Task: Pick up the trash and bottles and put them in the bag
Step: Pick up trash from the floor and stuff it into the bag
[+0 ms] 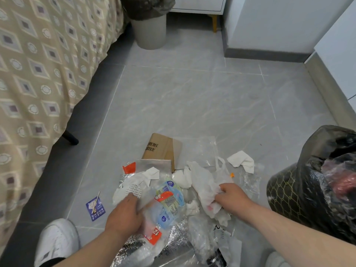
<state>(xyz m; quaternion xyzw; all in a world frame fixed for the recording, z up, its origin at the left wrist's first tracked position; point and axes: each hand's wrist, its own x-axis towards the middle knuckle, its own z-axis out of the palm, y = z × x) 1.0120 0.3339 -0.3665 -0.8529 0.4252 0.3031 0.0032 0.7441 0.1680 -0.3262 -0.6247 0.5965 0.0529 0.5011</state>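
Observation:
A pile of trash lies on the grey tile floor in front of me. My left hand [125,216] grips a clear plastic wrapper with a blue and green label [169,201]. My right hand [231,195] pinches a crumpled white plastic bag [204,182]. A black trash bag [316,187], partly filled, stands open at the right, close to my right forearm. A brown cardboard piece [159,149], white tissues [241,160], silver foil sheets [173,243] and clear film lie in the pile.
A bed with a patterned cover [38,74] runs along the left; its dark leg [71,138] stands on the floor. A grey bin [150,29] with a dark liner is at the back. A small blue packet [95,209] lies left of the pile, near my white shoe [55,241].

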